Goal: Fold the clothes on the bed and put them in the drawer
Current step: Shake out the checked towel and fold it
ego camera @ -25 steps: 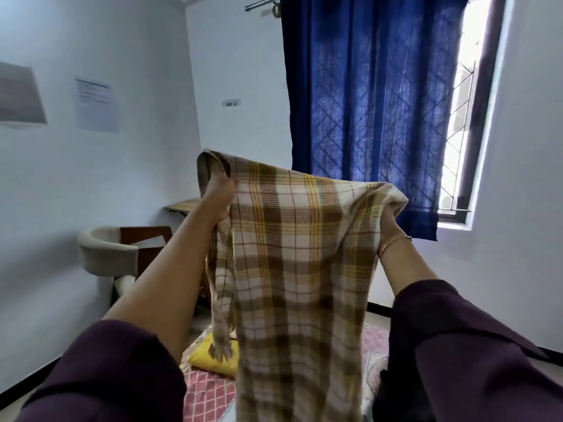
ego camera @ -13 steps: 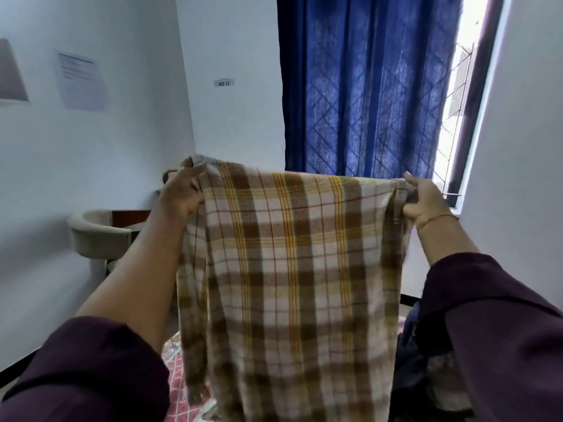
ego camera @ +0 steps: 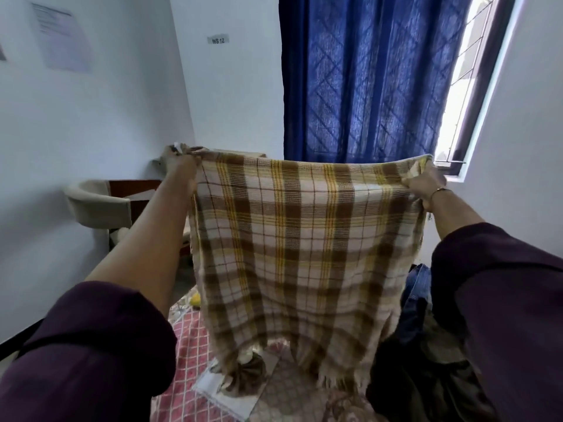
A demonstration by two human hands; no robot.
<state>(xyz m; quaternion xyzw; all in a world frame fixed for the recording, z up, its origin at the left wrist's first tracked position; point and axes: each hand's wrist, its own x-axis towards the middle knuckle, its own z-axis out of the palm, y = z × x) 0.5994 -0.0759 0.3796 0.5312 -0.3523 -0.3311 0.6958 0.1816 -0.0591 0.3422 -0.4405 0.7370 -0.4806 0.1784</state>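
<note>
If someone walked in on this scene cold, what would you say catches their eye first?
Probably the brown-and-yellow checked cloth, stretched wide in mid-frame with the left hand and the right hand each gripping a top corner. Behind it, a deep blue curtain covers most of the window, with bright daylight at its right edge.

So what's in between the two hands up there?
The checked cloth. In the head view its top edge stretches from the left hand to the right hand, each gripping a corner, and the rest hangs down over the bed.
</note>
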